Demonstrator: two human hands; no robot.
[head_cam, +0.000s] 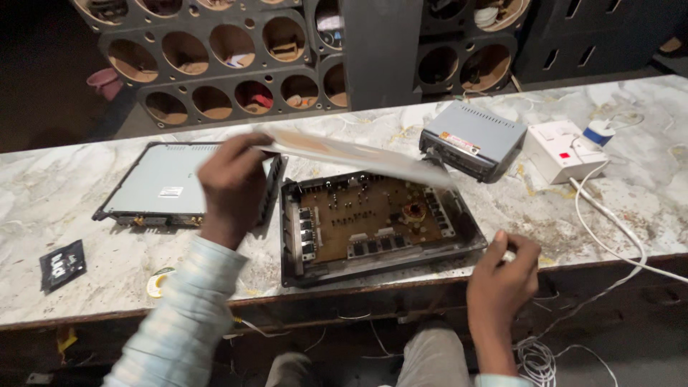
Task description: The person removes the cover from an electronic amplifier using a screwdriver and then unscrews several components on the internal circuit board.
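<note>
Left hand (233, 188) is up over the marble bench (43, 193), fingers pinched on the near end of a thin metal cover plate (358, 154), and the plate hangs tilted in the air, blurred, stretching away toward three o'clock from that hand. Right under it sits the open case (380, 226), lid off, its brown circuit board (365, 215) bare to the camera with rows of dark parts along the left and front edges and a small copper coil at about two o'clock on the board. Right hand (502, 269) is down at the front edge of the bench, at four o'clock from the open case, fingers curled shut around something small and pale; what it is cannot be told. At nine o'clock from the open case, just beside it and partly behind the left hand, lies a closed grey unit (161, 183), flat on the bench. At one o'clock stands a smaller grey box (473, 140), and further toward three o'clock from that a white socket block (559, 150) with a white cable (609, 222) running off the bench's front edge. Down at eight o'clock, near the sleeve, a small black packet (63, 264) and a roll of tape (158, 283) rest near the bench edge. Behind the bench, dark panels with round holes (215, 64) lean in a row.
</note>
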